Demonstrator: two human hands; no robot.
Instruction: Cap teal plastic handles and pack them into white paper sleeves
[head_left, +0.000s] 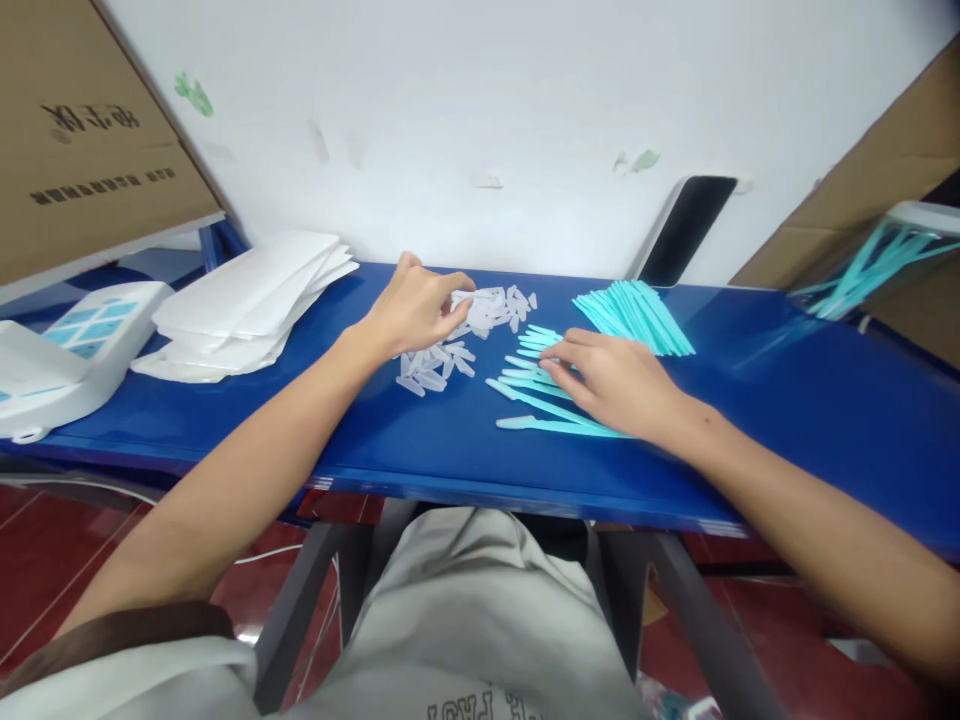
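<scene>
My left hand (425,305) hovers over small translucent white blade caps (491,310), its thumb and forefinger apart and nothing visible between them. More of these caps (431,370) lie loose below the hand. On the right, my right hand (615,380) is over a spread row of turquoise eyebrow razors (525,392). Its thumb and fingertips are close together on one of the razors, and the palm hides some handles. Behind that hand lies a neat fan of turquoise razors (637,315).
White paper-like sheets or bags (251,290) are stacked at left, beside a white case (112,335). A phone-like black panel (690,230) leans on the white wall. At right, a clear container (862,270) holds turquoise sticks. Cardboard (90,150) stands at far left on the blue table (825,430).
</scene>
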